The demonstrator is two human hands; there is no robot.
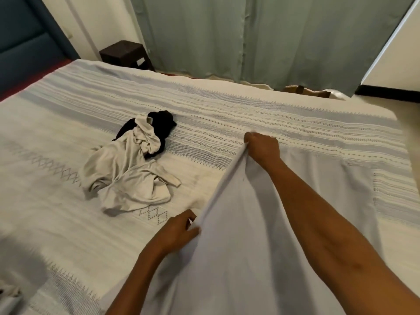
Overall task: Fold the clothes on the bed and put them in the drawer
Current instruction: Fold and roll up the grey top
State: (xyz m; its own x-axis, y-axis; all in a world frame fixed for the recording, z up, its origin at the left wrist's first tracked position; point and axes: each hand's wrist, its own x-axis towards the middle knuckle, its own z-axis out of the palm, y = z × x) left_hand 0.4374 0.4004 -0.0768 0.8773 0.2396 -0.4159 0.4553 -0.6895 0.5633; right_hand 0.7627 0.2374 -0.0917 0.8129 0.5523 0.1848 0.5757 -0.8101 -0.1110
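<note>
From my feed, the bed [68, 235] fills nearly the whole view, its far edge running along the curtain [227, 37] and its right corner dropping off toward the floor at the upper right. There is broad open bedspread to the left of my hands and beyond them, up to the far edge.

The pale lavender garment [261, 235] lies spread on the right part of the bed, its long axis running from the near edge of the view away toward the curtain. Its left edge is lifted off the bedspread in a taut ridge between my two hands. My right hand [263, 147] is at the far end of that ridge, fingers curled tight around a bunch of the fabric. My left hand [179, 228] is at the nearer end, its fingers pinching the same edge.

Left of the garment, well apart from it, a crumpled cream garment [127, 176] sits in a heap, with a black garment [162, 123] tangled against its far side. At the lower left corner a scrap of light cloth [10, 294] shows; I cannot tell what it is.

Beyond the bed's far left corner stands a dark small table [123, 53], beside a blue headboard [25, 35]. A white panel [397, 53] leans into view at the upper right.
</note>
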